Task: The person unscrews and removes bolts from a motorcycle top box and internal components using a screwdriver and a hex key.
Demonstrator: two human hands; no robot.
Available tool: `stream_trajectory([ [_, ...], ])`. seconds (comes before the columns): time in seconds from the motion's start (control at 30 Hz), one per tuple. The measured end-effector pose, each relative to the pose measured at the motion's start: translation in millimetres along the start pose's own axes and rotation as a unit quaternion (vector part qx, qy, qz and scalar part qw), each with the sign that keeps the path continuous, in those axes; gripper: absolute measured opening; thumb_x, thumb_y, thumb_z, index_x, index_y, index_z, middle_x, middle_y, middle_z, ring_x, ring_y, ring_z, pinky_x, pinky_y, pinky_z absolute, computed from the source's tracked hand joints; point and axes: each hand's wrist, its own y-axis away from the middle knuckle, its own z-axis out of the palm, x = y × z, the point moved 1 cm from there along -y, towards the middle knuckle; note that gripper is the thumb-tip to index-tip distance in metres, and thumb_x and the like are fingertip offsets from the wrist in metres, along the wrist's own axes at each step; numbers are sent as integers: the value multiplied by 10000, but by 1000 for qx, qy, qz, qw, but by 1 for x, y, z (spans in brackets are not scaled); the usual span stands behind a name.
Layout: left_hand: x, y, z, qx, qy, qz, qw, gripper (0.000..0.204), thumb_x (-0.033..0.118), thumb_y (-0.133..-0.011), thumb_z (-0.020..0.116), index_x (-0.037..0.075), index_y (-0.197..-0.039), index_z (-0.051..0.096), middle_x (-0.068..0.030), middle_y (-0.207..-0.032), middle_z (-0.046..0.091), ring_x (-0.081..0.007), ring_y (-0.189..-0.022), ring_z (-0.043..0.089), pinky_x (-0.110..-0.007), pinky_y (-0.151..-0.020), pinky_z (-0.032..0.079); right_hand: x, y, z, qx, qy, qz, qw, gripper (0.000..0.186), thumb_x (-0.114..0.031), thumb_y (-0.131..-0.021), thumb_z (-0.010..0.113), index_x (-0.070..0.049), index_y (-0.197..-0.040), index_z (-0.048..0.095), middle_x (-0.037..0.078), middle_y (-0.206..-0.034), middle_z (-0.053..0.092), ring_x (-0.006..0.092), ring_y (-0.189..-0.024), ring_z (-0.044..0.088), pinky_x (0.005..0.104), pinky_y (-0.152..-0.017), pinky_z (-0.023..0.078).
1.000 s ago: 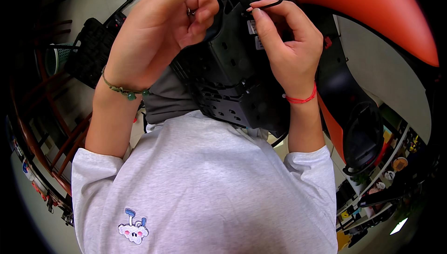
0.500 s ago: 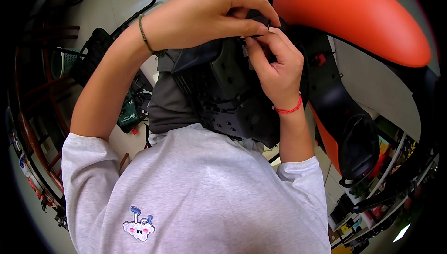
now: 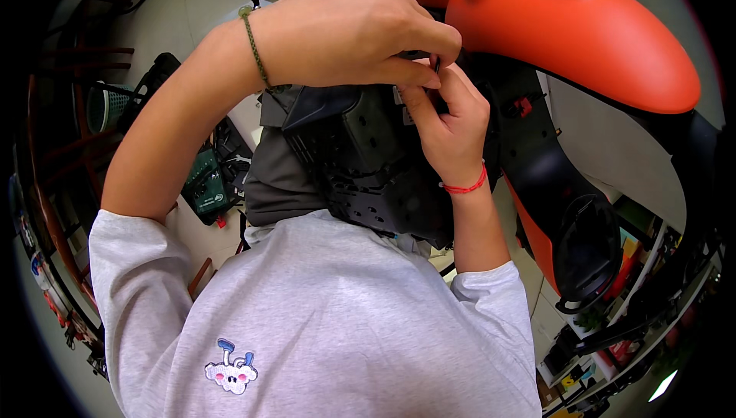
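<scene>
Both hands of the person are in view and meet above the upper part of a black housing, which sits before the person's body, its perforated side turned toward the grey T-shirt. The left hand reaches across from the left, back of the hand uppermost, with thumb and forefinger drawn narrow on a thin dark rod; only a short length of the rod shows between the fingers. The right hand is directly below and to the right, fingers bent, thumb alongside the housing near a white label; its fingertips are partly covered by the left hand, so whether they grip anything cannot be told. A green braided bracelet is on the left wrist and a red cord on the right. To the upper right is a large glossy orange shell, apart from both hands; below it runs a black curved panel. Left of the grey trousers, a dark green box stands near the person, and farther left is a pale green basket
</scene>
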Motion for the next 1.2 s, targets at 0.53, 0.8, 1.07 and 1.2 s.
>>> stream_trajectory([
  [0.53, 0, -29, -36, -184, -149, 190, 953, 157, 196, -825, 575, 42, -824, 603, -87, -763, 637, -268, -808, 647, -383, -650, 521, -2, -4, 4, -6, -7, -41, 999, 88, -66, -860, 693, 3, -911, 674, 89, -794, 613, 175, -622, 560, 272, -568, 440],
  [0.8, 12, -25, -19, -172, -231, 83, 954, 168, 252, -780, 675, 86, -789, 650, -71, -666, 594, -251, -714, 630, -363, -571, 478, 3, -1, 4, 9, -25, -3, 1000, 109, -77, -874, 689, 7, -930, 648, 72, -771, 602, 113, -534, 494, 250, -509, 401],
  [1.07, 33, -25, -15, -172, -133, -178, 960, 188, 195, -734, 629, 39, -628, 633, -130, -578, 598, -308, -532, 600, -382, -503, 474, 1, -1, 7, 25, -21, 16, 999, 94, -59, -872, 684, 7, -914, 631, 45, -756, 620, 78, -538, 489, 221, -494, 380],
  [1.2, 27, -24, -21, -161, -159, -117, 967, 234, 242, -772, 631, 50, -638, 632, -118, -590, 601, -309, -549, 601, -384, -512, 474, 1, 0, 6, 8, -57, 43, 997, 76, -54, -873, 683, -5, -904, 635, 40, -754, 629, 66, -539, 522, 216, -490, 385],
])
